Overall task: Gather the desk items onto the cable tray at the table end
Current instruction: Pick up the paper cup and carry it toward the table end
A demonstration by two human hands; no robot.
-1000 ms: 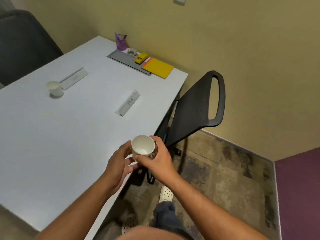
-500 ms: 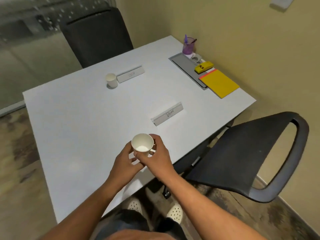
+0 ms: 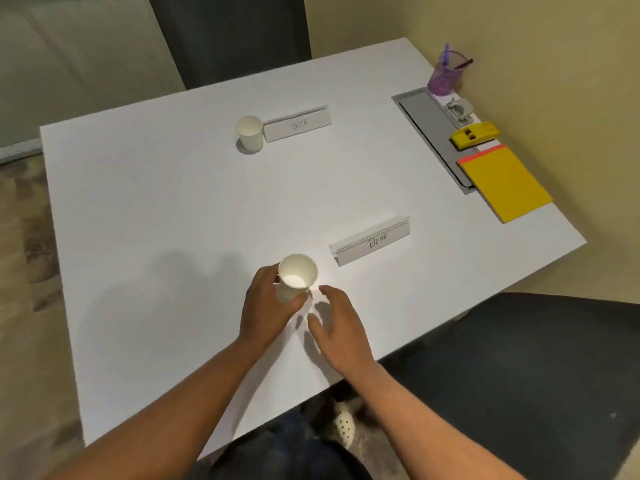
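Note:
My left hand [image 3: 266, 306] is wrapped around a white paper cup [image 3: 296, 277] that stands on the white table [image 3: 173, 220], left of a folded name card reading "BEAR" [image 3: 372, 241]. Just right of the cup, my right hand [image 3: 341, 325] hovers with fingers apart and holds nothing. A second paper cup [image 3: 249, 133] stands farther back beside a name card reading "BETA" [image 3: 298, 123]. The grey cable tray [image 3: 424, 119] lies along the table's right end. On or beside it sit a purple pen cup [image 3: 446, 75], a small metal item [image 3: 460, 110], a yellow stapler [image 3: 476, 135] and a yellow notepad [image 3: 504, 183].
A dark chair [image 3: 232, 36] stands behind the far table edge. Another dark chair seat [image 3: 526, 362] is at the near right, close to the table corner. A yellow wall runs along the right side just past the tray.
The view has swung left over the table. The cup, held before in both hands off the table edge, now stands on the table in my left hand; my right hand has let go.

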